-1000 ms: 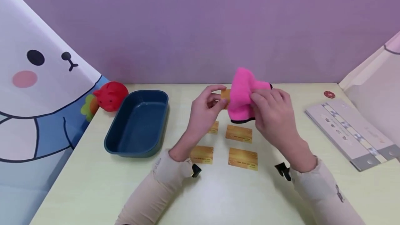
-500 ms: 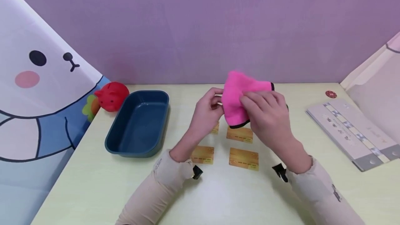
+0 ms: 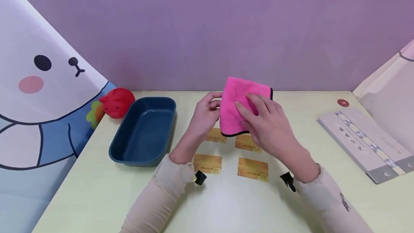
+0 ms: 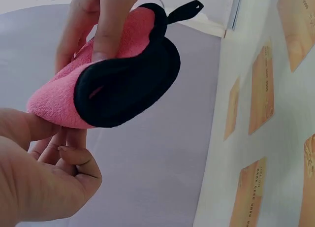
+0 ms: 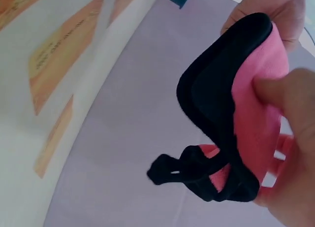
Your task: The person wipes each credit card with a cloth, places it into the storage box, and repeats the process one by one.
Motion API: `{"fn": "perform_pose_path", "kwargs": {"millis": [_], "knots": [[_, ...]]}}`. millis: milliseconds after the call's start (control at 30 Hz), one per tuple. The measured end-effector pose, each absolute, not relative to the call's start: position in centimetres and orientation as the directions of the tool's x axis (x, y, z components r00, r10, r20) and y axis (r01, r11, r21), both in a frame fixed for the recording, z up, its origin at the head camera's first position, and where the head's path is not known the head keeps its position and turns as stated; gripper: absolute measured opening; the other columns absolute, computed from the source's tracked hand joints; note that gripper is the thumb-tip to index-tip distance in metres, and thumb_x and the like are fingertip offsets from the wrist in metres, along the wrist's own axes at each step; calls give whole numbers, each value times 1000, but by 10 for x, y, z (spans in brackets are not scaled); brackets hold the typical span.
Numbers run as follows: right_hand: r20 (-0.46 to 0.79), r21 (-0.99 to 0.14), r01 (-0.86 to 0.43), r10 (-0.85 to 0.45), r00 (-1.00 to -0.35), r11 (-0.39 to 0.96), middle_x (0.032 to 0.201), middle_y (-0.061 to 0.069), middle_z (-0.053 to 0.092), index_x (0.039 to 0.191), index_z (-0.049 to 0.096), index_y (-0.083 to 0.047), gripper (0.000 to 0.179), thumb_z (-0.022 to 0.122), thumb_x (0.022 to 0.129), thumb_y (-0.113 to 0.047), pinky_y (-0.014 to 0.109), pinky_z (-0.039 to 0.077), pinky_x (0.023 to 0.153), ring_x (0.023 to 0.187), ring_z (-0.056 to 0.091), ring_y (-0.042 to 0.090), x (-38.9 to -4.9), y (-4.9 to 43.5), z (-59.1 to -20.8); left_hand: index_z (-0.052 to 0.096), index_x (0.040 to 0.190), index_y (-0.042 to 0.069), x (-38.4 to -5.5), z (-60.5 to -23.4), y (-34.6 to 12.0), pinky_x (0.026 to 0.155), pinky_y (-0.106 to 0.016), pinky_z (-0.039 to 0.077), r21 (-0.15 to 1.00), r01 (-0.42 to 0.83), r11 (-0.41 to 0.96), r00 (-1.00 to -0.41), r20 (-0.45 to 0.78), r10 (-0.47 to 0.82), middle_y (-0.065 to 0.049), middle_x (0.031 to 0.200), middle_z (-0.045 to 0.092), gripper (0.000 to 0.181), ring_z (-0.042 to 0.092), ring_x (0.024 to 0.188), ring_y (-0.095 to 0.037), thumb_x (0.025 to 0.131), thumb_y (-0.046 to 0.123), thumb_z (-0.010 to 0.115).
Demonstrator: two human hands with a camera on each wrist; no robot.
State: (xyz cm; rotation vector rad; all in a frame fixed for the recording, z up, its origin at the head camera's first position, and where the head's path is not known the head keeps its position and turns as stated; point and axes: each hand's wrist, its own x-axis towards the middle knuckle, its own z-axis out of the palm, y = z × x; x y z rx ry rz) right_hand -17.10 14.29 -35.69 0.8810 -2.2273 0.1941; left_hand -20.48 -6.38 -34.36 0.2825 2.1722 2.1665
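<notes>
A pink cloth point(image 3: 234, 105) with black edging and a black hanging loop point(image 4: 186, 12) is held above the table, folded over on itself. My left hand point(image 3: 204, 114) pinches its left edge; in the left wrist view thumb and fingertips meet the pink fabric from below. The right hand point(image 3: 270, 127) grips the cloth from the right, fingers spread over its near face, and the right wrist view shows the thumb pressed into the pink side. No card shows between the hands now; the cloth covers whatever lies in the fold. Several gold cards point(image 3: 253, 169) lie below in two rows.
A dark blue tray point(image 3: 115, 155) stands left on the pale table point(image 3: 81, 204), with a red piggy bank point(image 3: 118, 103) behind it. To the right lie a grey-white booklet point(image 3: 363, 143) and a red chip point(image 3: 343, 103). A purple backdrop point(image 3: 207, 31) rises behind.
The cloth has shifted left and been spread flatter, covering the gold card that showed in the left fingers one second ago. My right hand moved left and its fingers spread.
</notes>
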Motion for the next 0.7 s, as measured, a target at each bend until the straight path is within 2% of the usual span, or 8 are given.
{"fn": "perform_pose_path", "kwargs": {"millis": [100, 233, 467, 700], "knots": [[683, 133, -607, -516, -516, 784, 131, 22, 53, 137, 59, -21, 56, 75, 85, -10, 57, 53, 76, 111, 56, 45, -170, 142, -357, 62, 124, 8, -204, -342, -64, 73, -26, 49, 995, 101, 5, -981, 99, 164, -20, 102, 74, 30, 63, 86, -17, 96, -2, 60], [699, 123, -588, -490, -521, 800, 118, 22, 58, 137, 60, -22, 60, 76, 82, -5, 51, 52, 66, 98, 58, 42, -170, 139, -360, 64, 124, 10, -203, -342, -63, 69, -25, 46, 995, 95, 10, -984, 92, 151, -19, 100, 74, 30, 63, 86, -16, 96, -1, 61], [717, 104, -556, -449, -532, 825, 104, 23, 60, 133, 63, -21, 57, 76, 81, -1, 49, 48, 64, 91, 58, 40, -171, 142, -360, 65, 125, 15, -203, -343, -67, 62, -25, 36, 996, 85, 18, -979, 80, 185, -7, 92, 75, 28, 64, 75, -14, 98, 7, 63], [701, -19, -489, -337, -629, 872, 105, 26, 61, 132, 64, -18, 49, 68, 87, 2, 52, 46, 64, 86, 59, 45, -179, 164, -349, 64, 128, 16, -207, -340, -79, 62, -26, 34, 995, 93, -24, -981, 96, 171, 6, 80, 69, 32, 61, 72, -11, 96, 11, 67]]}}
